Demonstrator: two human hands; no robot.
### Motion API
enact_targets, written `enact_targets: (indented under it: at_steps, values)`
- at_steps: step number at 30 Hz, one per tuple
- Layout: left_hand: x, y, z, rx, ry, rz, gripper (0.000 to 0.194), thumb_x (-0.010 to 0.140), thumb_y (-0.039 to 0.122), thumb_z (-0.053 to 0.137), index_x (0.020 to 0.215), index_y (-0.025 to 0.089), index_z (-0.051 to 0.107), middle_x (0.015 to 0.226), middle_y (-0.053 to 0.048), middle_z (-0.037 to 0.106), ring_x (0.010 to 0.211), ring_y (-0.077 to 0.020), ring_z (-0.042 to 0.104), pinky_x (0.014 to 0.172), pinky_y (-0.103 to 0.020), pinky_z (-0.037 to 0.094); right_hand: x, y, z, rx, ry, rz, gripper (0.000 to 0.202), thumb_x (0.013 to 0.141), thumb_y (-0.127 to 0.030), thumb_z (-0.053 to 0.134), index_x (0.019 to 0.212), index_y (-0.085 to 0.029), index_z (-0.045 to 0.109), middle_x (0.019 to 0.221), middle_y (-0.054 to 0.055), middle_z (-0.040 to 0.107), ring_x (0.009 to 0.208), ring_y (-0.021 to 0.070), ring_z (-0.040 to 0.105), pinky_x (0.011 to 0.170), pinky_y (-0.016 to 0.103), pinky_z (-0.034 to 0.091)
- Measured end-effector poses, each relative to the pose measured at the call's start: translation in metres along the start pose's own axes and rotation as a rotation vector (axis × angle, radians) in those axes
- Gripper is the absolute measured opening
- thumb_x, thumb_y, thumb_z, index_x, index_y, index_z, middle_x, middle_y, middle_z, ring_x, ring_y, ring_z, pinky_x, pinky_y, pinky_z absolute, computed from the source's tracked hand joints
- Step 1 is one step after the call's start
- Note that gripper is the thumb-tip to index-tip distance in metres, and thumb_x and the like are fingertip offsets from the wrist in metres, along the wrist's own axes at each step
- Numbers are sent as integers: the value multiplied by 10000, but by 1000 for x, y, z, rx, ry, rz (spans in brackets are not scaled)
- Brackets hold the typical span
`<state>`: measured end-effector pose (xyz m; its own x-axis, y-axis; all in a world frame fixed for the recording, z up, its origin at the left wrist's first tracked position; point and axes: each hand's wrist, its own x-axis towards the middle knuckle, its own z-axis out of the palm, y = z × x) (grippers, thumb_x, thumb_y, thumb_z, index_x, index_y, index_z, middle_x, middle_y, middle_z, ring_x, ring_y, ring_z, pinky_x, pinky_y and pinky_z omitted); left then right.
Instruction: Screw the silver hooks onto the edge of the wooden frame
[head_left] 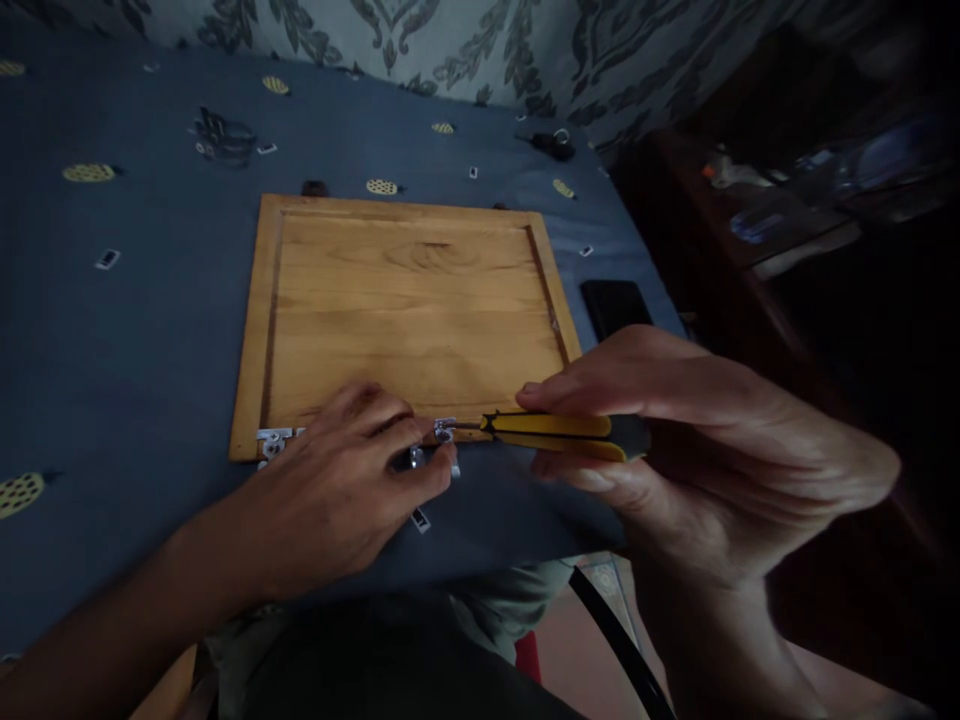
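Note:
A framed wooden panel [412,310] lies flat on the blue patterned cloth. Along its near edge are metal fittings, one at the left corner [276,441] and another [445,432] nearer the middle. My left hand [352,470] rests over the near edge, its fingers and thumb closed around the middle metal fitting. A screwdriver with a yellow and black handle [562,430] is held between the thumb and fingers of my right hand [697,450]. Its shaft points left, and the tip is at the middle fitting.
Beyond the panel lie a dark tangled object [223,138] and a black item with a ring [553,144]. A black flat object [615,306] is right of the panel. Dark shelving with assorted items [757,220] stands farther right.

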<state>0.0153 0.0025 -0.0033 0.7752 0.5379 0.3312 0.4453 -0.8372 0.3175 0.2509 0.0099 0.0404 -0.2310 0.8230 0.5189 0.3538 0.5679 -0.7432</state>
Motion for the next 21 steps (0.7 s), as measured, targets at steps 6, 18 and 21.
enact_targets:
  at_steps: [6, 18, 21]
  values:
    - [-1, -1, 0, 4, -9, 0, 223, 1005, 111, 531, 1137, 155, 705, 1151, -132, 722, 1057, -280, 627, 986, -506, 520, 1, 12, 3, 54, 26, -149, 394, 813, -294, 874, 1193, -363, 796, 744, 1, 765, 583, 239, 661, 470, 399, 480]
    - [-1, 0, 1, -10, 0, 8, 197, 990, 118, 568, 1107, 160, 721, 1139, -130, 725, 1024, -285, 620, 961, -514, 526, -4, -2, 9, -40, 127, -53, 265, 794, -246, 904, 1025, -333, 806, 765, -18, 770, 565, 189, 616, 499, 383, 480]
    - [-1, -1, 2, -16, 2, 6, 209, 992, 118, 560, 1125, 160, 716, 1154, -134, 722, 1035, -291, 617, 960, -527, 527, -2, -2, 10, -29, 123, -39, 251, 793, -269, 906, 1008, -337, 796, 756, -24, 762, 571, 185, 613, 488, 375, 463]
